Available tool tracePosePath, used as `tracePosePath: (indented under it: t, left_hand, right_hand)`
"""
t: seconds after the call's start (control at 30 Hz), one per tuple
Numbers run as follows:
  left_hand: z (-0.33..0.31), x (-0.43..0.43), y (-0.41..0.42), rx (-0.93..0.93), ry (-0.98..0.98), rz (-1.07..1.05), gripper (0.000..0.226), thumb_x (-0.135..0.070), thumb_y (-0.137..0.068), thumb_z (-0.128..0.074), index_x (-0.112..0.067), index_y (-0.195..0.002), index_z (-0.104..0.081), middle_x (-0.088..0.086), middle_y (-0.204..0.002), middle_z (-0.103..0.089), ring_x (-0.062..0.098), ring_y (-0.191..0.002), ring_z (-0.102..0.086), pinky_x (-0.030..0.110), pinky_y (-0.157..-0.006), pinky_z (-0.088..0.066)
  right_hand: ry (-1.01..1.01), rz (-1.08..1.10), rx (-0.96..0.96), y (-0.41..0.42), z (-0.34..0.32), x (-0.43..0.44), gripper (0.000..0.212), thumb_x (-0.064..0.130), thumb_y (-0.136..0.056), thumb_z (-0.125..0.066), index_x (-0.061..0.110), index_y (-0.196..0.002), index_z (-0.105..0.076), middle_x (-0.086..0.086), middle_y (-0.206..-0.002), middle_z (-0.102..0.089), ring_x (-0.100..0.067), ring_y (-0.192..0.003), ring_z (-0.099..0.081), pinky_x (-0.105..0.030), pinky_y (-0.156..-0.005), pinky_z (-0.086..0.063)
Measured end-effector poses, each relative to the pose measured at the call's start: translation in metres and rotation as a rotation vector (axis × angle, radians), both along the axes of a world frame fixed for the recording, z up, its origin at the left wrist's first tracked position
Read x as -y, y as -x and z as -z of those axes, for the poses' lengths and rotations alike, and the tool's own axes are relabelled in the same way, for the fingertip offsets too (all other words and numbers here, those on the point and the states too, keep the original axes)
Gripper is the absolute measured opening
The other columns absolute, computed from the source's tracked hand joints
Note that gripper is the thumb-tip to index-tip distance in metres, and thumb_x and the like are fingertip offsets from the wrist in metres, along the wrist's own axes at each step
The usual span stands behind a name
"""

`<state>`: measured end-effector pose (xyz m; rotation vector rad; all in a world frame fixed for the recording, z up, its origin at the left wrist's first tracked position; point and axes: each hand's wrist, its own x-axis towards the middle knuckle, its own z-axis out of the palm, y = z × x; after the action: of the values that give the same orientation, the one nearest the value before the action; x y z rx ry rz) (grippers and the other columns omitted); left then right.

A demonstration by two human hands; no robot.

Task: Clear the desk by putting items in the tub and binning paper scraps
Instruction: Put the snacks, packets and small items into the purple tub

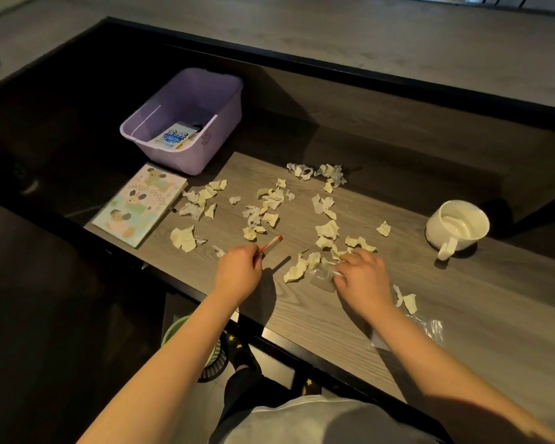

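My left hand (239,271) grips a red and white pen (271,243) just above the desk's near edge. My right hand (362,277) pinches a clear plastic wrapper (322,278) lying among the paper scraps (268,206), several of which are strewn across the grey wood desk (462,309). A lilac tub (186,123) stands at the desk's far left with a blue and white packet (173,138) inside. A pastel cartoon notebook (140,205) lies in front of the tub. A white mug (457,227) sits on the right.
A green mesh waste bin (212,357) stands on the floor under the desk's near edge, beside my feet. Another clear plastic bag (426,328) lies by my right forearm. A dark raised ledge runs behind the desk.
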<state>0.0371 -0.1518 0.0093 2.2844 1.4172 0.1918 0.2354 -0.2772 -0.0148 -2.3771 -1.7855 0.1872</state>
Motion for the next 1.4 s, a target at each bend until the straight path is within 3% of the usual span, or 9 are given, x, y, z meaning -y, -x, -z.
tracePosePath:
  t: [0.07, 0.17, 0.3, 0.4, 0.5, 0.8, 1.03, 1.23, 1.4]
  left_hand:
    - [-0.003, -0.003, -0.001, 0.001, 0.012, -0.007, 0.018, -0.019, -0.092, -0.051, -0.006, -0.088, -0.062, 0.011, -0.079, -0.063, 0.028, -0.074, -0.059, 0.039, -0.068, -0.051]
    - [-0.011, -0.009, -0.002, -0.026, 0.009, -0.022, 0.019, -0.021, -0.091, -0.053, -0.007, -0.093, -0.066, 0.01, -0.083, -0.065, 0.027, -0.076, -0.06, 0.038, -0.069, -0.052]
    - [-0.023, -0.023, -0.002, 0.004, 0.03, -0.068, 0.02, -0.024, -0.091, -0.053, -0.009, -0.093, -0.067, 0.009, -0.082, -0.065, 0.024, -0.076, -0.061, 0.041, -0.071, -0.054]
    - [-0.038, -0.035, -0.002, 0.059, -0.005, -0.094, 0.017, -0.022, -0.091, -0.054, -0.009, -0.092, -0.065, 0.007, -0.085, -0.062, 0.022, -0.078, -0.059, 0.039, -0.072, -0.053]
    - [-0.056, -0.049, 0.0, 0.103, -0.044, -0.114, 0.013, -0.019, -0.093, -0.052, -0.011, -0.092, -0.061, 0.004, -0.087, -0.058, 0.017, -0.078, -0.054, 0.028, -0.066, -0.045]
    - [-0.093, -0.117, 0.023, -0.003, -0.011, -0.017, 0.01, -0.019, -0.091, -0.052, -0.012, -0.091, -0.06, 0.003, -0.087, -0.062, 0.017, -0.077, -0.054, 0.029, -0.065, -0.04]
    - [-0.107, -0.192, 0.055, 0.096, 0.013, 0.029, 0.008, -0.02, -0.088, -0.059, -0.022, -0.081, -0.055, -0.009, -0.07, -0.054, 0.003, -0.064, -0.047, 0.018, -0.052, -0.031]
    - [-0.108, -0.272, 0.088, 0.18, 0.009, 0.011, 0.01, -0.017, -0.086, -0.062, -0.013, -0.095, -0.064, -0.001, -0.088, -0.061, 0.017, -0.083, -0.057, 0.03, -0.072, -0.047]
    - [-0.103, -0.332, 0.104, 0.305, -0.082, -0.135, 0.01, -0.012, -0.086, -0.062, -0.01, -0.095, -0.065, 0.0, -0.084, -0.059, 0.015, -0.079, -0.054, 0.023, -0.069, -0.036]
  right_hand:
    - [-0.052, 0.038, -0.044, -0.005, -0.007, -0.006, 0.013, 0.023, -0.082, -0.065, 0.015, -0.083, -0.075, 0.0, -0.093, -0.072, -0.027, -0.101, -0.058, -0.038, -0.087, -0.038]
    - [-0.141, 0.089, -0.116, -0.006, -0.023, -0.015, 0.038, 0.038, -0.089, -0.044, 0.016, -0.063, -0.06, 0.001, -0.063, -0.058, -0.024, -0.072, -0.055, -0.033, -0.072, -0.037]
    - [-0.03, 0.132, -0.253, -0.004, -0.045, -0.041, 0.028, 0.028, -0.095, -0.043, 0.012, -0.074, -0.054, -0.002, -0.062, -0.053, -0.023, -0.063, -0.052, -0.028, -0.053, -0.031]
    - [-0.012, 0.143, -0.338, 0.001, -0.064, -0.062, 0.018, 0.021, -0.093, -0.045, 0.014, -0.101, -0.06, -0.008, -0.081, -0.065, -0.026, -0.075, -0.06, -0.036, -0.064, -0.05]
    - [-0.026, 0.191, -0.45, 0.008, -0.08, -0.084, 0.027, 0.022, -0.091, -0.049, 0.023, -0.117, -0.053, -0.004, -0.089, -0.064, -0.023, -0.078, -0.061, -0.041, -0.071, -0.055]
    - [-0.128, 0.154, -0.541, 0.039, -0.107, -0.154, 0.036, 0.032, -0.09, -0.056, 0.023, -0.124, -0.06, -0.002, -0.118, -0.065, -0.02, -0.105, -0.06, -0.032, -0.085, -0.049]
    - [-0.165, 0.217, -0.641, 0.07, -0.112, -0.224, 0.018, 0.028, -0.087, -0.059, 0.026, -0.104, -0.058, 0.003, -0.092, -0.062, -0.015, -0.085, -0.057, -0.027, -0.064, -0.043]
    - [-0.211, 0.25, -0.715, 0.096, -0.117, -0.299, 0.012, 0.028, -0.087, -0.062, 0.024, -0.097, -0.064, 0.003, -0.094, -0.064, -0.015, -0.086, -0.059, -0.034, -0.074, -0.05]
    - [-0.235, 0.275, -0.794, 0.115, -0.12, -0.359, 0.018, 0.03, -0.087, -0.063, 0.022, -0.103, -0.065, 0.0, -0.099, -0.063, -0.016, -0.091, -0.06, -0.036, -0.076, -0.052]
